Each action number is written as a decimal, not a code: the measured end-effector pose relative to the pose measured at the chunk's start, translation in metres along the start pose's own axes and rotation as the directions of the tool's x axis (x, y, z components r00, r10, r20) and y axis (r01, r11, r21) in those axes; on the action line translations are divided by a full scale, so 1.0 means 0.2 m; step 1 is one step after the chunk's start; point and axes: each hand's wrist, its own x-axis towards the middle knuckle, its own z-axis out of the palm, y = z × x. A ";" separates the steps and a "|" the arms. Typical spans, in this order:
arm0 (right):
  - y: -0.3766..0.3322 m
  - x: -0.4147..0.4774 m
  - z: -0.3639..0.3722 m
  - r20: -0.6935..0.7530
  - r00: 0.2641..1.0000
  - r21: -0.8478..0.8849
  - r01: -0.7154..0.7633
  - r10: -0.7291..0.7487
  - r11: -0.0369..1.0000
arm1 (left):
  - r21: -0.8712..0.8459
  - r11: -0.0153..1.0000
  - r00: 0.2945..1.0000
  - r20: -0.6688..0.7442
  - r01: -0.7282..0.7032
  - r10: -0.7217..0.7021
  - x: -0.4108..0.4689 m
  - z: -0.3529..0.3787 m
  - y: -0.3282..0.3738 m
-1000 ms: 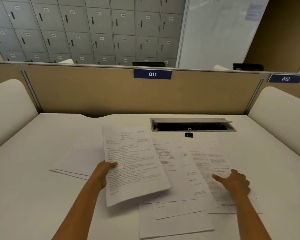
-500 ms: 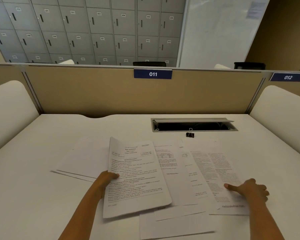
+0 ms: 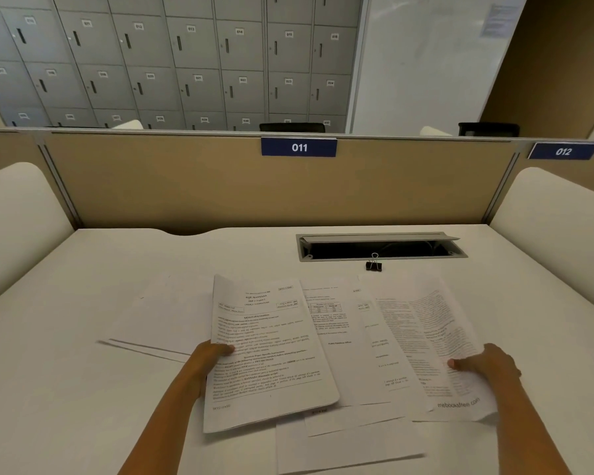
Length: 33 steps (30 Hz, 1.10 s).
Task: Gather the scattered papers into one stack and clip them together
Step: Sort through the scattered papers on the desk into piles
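— What can't you make out?
— The fingers of the left hand (image 3: 204, 366) are hidden under the exam sheet (image 3: 268, 351); only the thumb shows on top.
— And the other one?
— The right hand (image 3: 491, 366) covers part of the printed page (image 3: 436, 337), whose small text is too blurred to read.
— Anything cut off?
— Both forearms, and the bottom blank sheet (image 3: 350, 447) between the hands, run past the lower edge.

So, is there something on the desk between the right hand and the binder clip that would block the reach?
Nothing visible does. The binder clip stands alone by the cable slot; only flat papers lie between it and the right hand. That hand already grips a sheet, so it is not free.
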 end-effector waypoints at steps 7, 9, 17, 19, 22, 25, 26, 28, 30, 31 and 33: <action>0.01 0.00 -0.09 0.111 0.988 0.417 0.050 -0.105 0.907 | -0.006 1.000 1.000 -0.014 -0.014 0.014 0.02 0.00 -0.02; 0.01 0.00 -0.09 0.185 0.977 0.459 0.011 -0.108 0.888 | -0.004 1.000 1.000 -0.016 -0.021 0.021 0.03 0.00 -0.02; -0.02 -0.01 -0.10 0.346 0.928 0.550 -0.081 -0.139 0.831 | -0.011 1.000 1.000 -0.006 -0.023 0.023 0.06 -0.01 -0.04; -0.01 -0.02 -0.11 0.323 0.937 0.543 -0.067 -0.135 0.837 | -0.012 1.000 1.000 0.000 -0.026 0.026 0.06 -0.01 -0.04; 0.01 -0.02 -0.13 0.142 0.985 0.490 0.011 -0.093 0.872 | -0.005 0.999 0.999 -0.001 -0.032 0.032 0.06 -0.01 -0.04; -0.02 -0.08 -0.15 -0.106 0.993 0.326 0.083 -0.051 0.942 | -0.011 0.999 0.999 0.004 -0.048 0.048 0.06 -0.01 -0.04; -0.04 -0.10 -0.16 -0.170 0.983 0.236 0.108 -0.069 0.966 | -0.016 0.998 0.998 0.008 -0.057 0.057 0.06 -0.01 -0.04; -0.10 -0.16 -0.22 -0.266 0.956 0.124 0.160 -0.123 0.979 | -0.020 0.997 0.997 0.005 -0.079 0.079 0.05 0.00 -0.04; -0.15 -0.20 -0.30 -0.389 0.906 0.067 0.206 -0.165 0.976 | -0.017 0.995 0.995 -0.004 -0.102 0.102 0.05 0.00 -0.04; -0.17 -0.21 -0.35 -0.461 0.867 0.046 0.236 -0.189 0.971 | -0.017 0.994 0.994 -0.008 -0.110 0.109 0.05 0.00 -0.04; -0.21 -0.22 -0.46 -0.568 0.777 0.002 0.333 -0.273 0.943 | -0.013 0.993 0.993 -0.017 -0.118 0.117 0.05 0.00 -0.04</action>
